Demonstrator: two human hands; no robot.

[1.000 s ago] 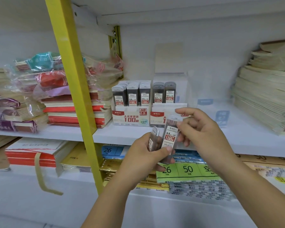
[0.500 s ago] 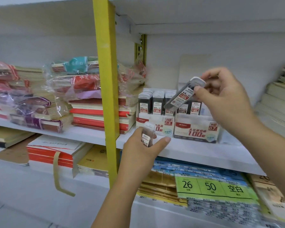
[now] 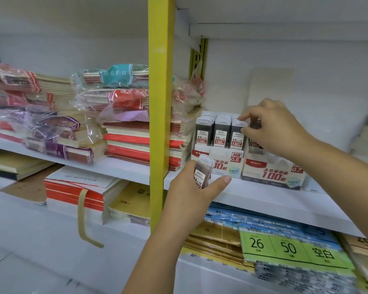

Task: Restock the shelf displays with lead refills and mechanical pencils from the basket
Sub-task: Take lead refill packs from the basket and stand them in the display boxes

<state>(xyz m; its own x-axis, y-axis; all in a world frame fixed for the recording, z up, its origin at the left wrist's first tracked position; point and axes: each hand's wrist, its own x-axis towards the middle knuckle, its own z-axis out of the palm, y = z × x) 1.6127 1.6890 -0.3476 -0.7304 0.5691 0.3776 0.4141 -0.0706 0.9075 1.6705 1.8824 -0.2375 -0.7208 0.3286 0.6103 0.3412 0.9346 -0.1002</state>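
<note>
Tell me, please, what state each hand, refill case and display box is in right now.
Left hand, grips the loose refill case.
Loose refill case, upright, in front of the shelf.
Right hand, pinches the top of the boxed case.
Boxed case, upright in the right column of the 0.5 display box.
0.7 display box, contents mostly hidden.

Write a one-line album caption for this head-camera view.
Right hand pinches a grey plastic lead-refill case in the white cardboard HB 0.5 display box; left hand holds a second case.
</note>
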